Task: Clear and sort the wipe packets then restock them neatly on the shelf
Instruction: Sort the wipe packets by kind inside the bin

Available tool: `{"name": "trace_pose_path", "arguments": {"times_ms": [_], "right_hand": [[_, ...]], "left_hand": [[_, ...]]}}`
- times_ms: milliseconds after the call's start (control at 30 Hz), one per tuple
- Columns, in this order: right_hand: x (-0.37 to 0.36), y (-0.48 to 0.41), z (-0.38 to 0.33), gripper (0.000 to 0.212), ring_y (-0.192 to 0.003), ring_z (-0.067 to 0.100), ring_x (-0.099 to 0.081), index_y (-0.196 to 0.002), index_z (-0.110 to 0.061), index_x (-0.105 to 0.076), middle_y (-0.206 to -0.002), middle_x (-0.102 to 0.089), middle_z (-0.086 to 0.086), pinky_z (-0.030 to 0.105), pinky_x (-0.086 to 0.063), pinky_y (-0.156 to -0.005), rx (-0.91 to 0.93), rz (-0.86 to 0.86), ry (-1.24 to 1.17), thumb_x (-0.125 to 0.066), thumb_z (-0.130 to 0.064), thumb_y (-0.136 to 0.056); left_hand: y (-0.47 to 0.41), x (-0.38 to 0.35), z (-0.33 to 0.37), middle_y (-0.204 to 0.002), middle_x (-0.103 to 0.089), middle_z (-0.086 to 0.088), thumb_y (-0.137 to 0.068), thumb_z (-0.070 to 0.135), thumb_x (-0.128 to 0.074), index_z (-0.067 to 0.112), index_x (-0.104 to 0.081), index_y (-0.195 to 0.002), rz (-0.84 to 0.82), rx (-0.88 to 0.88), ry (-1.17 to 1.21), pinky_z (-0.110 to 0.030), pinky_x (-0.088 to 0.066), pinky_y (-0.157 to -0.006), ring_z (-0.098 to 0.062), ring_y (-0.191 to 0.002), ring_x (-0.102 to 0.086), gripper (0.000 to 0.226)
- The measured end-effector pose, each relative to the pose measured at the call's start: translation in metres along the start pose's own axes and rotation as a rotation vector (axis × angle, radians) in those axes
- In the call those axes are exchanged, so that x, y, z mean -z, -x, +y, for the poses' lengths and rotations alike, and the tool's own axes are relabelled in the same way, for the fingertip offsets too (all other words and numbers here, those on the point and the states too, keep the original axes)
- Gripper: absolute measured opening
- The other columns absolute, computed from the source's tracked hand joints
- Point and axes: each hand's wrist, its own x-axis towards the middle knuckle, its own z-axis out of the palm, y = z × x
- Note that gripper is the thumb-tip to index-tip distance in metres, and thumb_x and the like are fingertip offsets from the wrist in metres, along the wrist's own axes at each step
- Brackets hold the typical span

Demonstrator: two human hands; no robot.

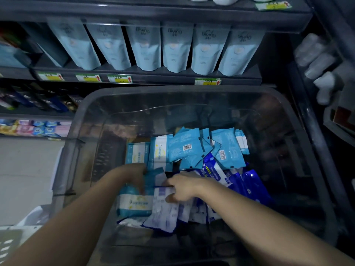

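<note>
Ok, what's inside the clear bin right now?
Light-blue packets at the back, dark-blue packets on the right, teal-and-white packs on the left. Anything beneath the pile is covered.

Two bare forearms (76, 217), bare wrists — left hand (134, 176), right hand (185, 188), both bare

Clear bin (172, 91) is loaded loose: teal-white packs (134, 205) under left fingers (141, 187) and just beyond them, white-purple packets (163, 212) at right fingers (172, 198), light-blue packets (184, 146) well beyond both, dark-blue packets (253, 187) right of right fingers; pale pouches (176, 48) are stood on shelf (153, 79) far beyond.
</note>
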Motion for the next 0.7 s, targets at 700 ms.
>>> {"name": "trace_pose_path", "arguments": {"times_ms": [700], "right_hand": [[0.038, -0.005, 0.003, 0.039, -0.093, 0.013, -0.065, -0.103, -0.017, -0.06, -0.102, -0.068, -0.004, 0.021, -0.053, -0.075, -0.09, 0.639, -1.271, -0.084, -0.017, -0.072]], "left_hand": [[0.025, 0.058, -0.003, -0.104, -0.065, -0.004, -0.082, 0.013, -0.073, 0.014, -0.06, -0.114, 0.457, -0.116, 0.834, -0.027, -0.052, -0.06, -0.019, -0.086, -0.061, 0.034]]}}
